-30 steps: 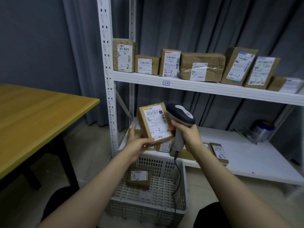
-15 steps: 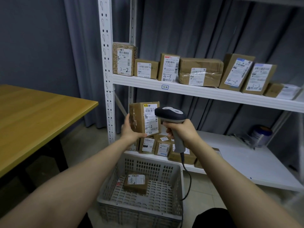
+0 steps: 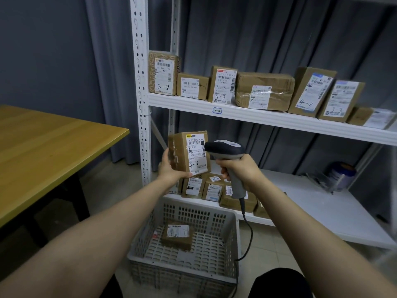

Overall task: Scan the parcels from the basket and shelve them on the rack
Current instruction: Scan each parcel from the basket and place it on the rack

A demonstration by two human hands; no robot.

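My left hand (image 3: pixel 170 168) grips a brown parcel (image 3: pixel 189 153) marked 4-2, held upright in front of the white rack (image 3: pixel 268 120), its label facing me. My right hand (image 3: pixel 240 168) holds a grey corded barcode scanner (image 3: pixel 225 150) by its handle, with the head close to the parcel's label. Below, on the floor, the grey plastic basket (image 3: pixel 217 218) holds one small brown parcel (image 3: pixel 178 234). Several labelled parcels stand along the upper shelf, among them one marked 3-2 (image 3: pixel 163 73). A few small parcels (image 3: pixel 211 189) sit at the left of the lower shelf (image 3: pixel 311 203).
A wooden table (image 3: pixel 49 149) stands to the left of the rack. A blue and white can (image 3: pixel 341 176) sits at the back right of the lower shelf. Grey curtains hang behind the rack. The scanner's cable (image 3: pixel 249 233) drops past the basket's right side.
The parcel went from tilted toward me to upright and shifted left. The scanner's head swung to the left, toward the label. My view rose a little.
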